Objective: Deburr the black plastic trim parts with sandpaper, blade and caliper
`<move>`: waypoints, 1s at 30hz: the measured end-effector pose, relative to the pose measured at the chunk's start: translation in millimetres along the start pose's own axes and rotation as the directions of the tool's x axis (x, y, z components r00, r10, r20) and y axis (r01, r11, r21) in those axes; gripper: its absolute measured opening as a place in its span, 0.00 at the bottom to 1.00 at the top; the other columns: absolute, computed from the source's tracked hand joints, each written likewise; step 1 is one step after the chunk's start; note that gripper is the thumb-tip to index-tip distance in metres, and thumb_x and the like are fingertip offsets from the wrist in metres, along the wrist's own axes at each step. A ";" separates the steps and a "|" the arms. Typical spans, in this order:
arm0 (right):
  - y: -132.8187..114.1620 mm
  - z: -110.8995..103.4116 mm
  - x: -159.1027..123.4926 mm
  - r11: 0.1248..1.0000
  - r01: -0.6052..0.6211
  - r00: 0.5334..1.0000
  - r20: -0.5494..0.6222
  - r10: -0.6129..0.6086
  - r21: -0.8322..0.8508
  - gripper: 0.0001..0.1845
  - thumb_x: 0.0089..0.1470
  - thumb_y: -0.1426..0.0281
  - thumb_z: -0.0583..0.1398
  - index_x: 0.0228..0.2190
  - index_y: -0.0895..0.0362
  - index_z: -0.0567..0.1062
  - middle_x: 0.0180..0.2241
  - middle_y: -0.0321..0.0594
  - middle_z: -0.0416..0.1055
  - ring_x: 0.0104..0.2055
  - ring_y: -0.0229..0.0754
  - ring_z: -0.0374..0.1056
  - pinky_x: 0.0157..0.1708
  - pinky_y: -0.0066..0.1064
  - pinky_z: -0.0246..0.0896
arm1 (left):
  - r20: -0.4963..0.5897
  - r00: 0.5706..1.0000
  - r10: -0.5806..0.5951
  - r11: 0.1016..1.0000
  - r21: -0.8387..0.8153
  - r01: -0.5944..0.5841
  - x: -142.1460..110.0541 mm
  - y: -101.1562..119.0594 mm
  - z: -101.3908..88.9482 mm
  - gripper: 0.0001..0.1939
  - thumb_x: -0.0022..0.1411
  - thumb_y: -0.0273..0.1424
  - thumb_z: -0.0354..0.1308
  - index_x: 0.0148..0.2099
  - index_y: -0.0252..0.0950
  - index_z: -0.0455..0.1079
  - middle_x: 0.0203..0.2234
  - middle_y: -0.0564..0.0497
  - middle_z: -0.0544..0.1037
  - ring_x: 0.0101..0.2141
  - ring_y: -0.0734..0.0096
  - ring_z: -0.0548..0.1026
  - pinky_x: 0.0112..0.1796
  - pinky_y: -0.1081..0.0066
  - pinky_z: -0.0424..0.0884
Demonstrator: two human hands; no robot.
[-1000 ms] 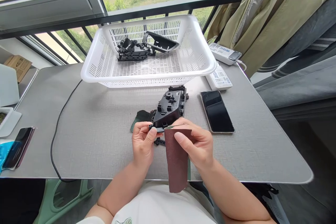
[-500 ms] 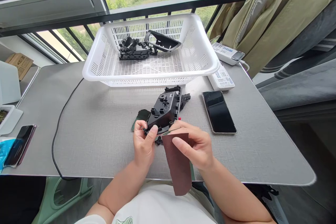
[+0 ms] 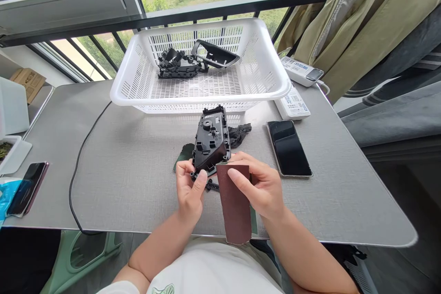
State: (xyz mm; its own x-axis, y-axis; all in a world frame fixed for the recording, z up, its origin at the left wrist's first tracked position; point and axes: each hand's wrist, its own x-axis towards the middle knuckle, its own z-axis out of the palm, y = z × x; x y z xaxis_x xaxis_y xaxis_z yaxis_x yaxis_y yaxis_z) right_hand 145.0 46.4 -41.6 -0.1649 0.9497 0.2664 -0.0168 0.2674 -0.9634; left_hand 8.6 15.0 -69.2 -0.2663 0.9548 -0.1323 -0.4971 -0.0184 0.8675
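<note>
Left hand (image 3: 190, 190): fingers pinching near end of black plastic housing (image 3: 214, 143), held over tabletop (image 3: 138, 170), long axis running away toward white basket (image 3: 200, 100). Right hand (image 3: 265, 191): fingers clamping folded sandpaper (image 3: 234, 206), just beside housing's near right corner.

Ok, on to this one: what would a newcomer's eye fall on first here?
Probably the big white basket at the back of the table, with black parts inside it. Next, in front of the basket, the black plastic piece held at its near end by the left hand, and the dark red sheet hanging from the right hand.
</note>
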 end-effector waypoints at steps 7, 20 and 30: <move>-2.8 -1.9 0.3 0.991 0.121 0.990 0.078 -0.117 -0.053 0.08 0.55 0.75 0.58 0.29 0.55 0.78 0.25 0.39 0.70 0.26 0.39 0.64 0.26 0.32 0.61 | 0.197 0.932 0.304 0.942 0.082 -0.325 -0.1 -8.4 -3.5 0.14 0.57 0.36 0.64 0.36 0.42 0.59 0.30 0.57 0.65 0.30 0.76 0.65 0.33 0.76 0.62; -11.1 -16.8 3.0 0.992 -0.073 0.987 0.138 0.086 -0.098 0.13 0.57 0.68 0.59 0.21 0.57 0.74 0.21 0.37 0.67 0.24 0.38 0.62 0.26 0.31 0.58 | 0.271 0.907 0.324 0.929 0.089 -0.359 2.2 -11.7 -2.7 0.24 0.48 0.39 0.70 0.34 0.41 0.55 0.29 0.58 0.63 0.30 0.76 0.65 0.31 0.76 0.60; -17.7 -14.6 -6.1 0.991 0.091 0.979 0.190 -0.070 -0.101 0.09 0.55 0.77 0.58 0.29 0.56 0.77 0.23 0.36 0.68 0.23 0.36 0.62 0.23 0.29 0.58 | 0.288 0.858 0.425 0.892 0.029 -0.452 4.7 -17.3 -2.6 0.37 0.29 0.58 0.65 0.34 0.42 0.54 0.28 0.58 0.63 0.29 0.72 0.66 0.32 0.72 0.61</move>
State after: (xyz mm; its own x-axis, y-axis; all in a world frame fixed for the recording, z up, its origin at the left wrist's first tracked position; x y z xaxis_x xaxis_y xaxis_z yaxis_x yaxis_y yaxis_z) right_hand 160.7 38.2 -25.7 -0.3480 0.8800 0.3233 0.0679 0.3676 -0.9275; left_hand 13.8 19.0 -86.0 -0.2024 0.8968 0.3934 -0.2994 -0.4392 0.8470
